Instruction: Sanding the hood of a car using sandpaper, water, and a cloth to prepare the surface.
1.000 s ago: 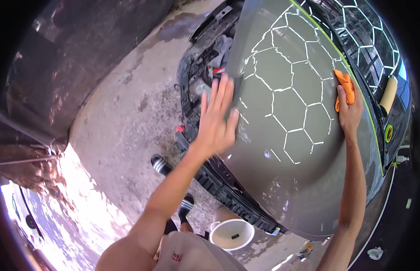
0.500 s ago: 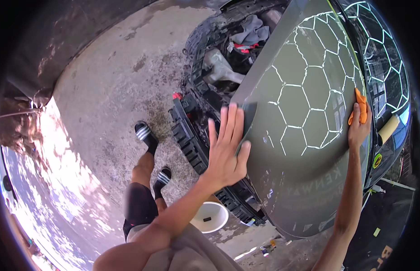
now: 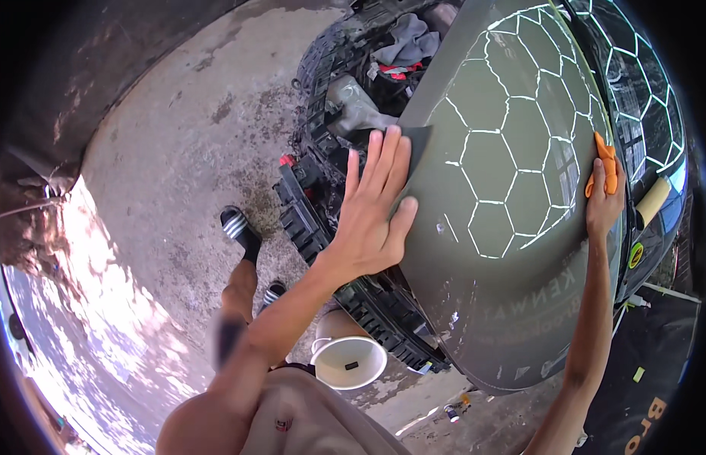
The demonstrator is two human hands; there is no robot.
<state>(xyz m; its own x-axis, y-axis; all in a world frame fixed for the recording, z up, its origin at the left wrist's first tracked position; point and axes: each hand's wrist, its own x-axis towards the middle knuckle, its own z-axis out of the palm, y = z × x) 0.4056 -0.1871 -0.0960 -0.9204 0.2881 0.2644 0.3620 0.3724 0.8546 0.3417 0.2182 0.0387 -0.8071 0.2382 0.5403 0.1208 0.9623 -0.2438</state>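
Note:
The greyish-green car hood (image 3: 482,171) carries bright hexagonal reflections. At its near-left edge my left hand (image 3: 372,208) lies flat with fingers stretched and thumb apart. From under those fingers sticks out a corner of a dark grey sheet (image 3: 418,152), which looks like sandpaper; the rest is hidden by the hand. Across the hood, near the windshield edge, my right hand (image 3: 605,199) is closed around a crumpled orange cloth (image 3: 605,163) and rests on the surface.
An exposed black front bumper frame (image 3: 315,220) borders the hood. Grey rags (image 3: 410,42) lie in the front opening. A white bucket (image 3: 330,375) with a small dark block inside stands on the concrete floor (image 3: 171,144). A tan roll (image 3: 653,201) lies by the windshield.
My left hand has shifted up and left along the hood edge, and more of the dark sheet shows. My right hand keeps the cloth in about the same place. The view has shifted slightly.

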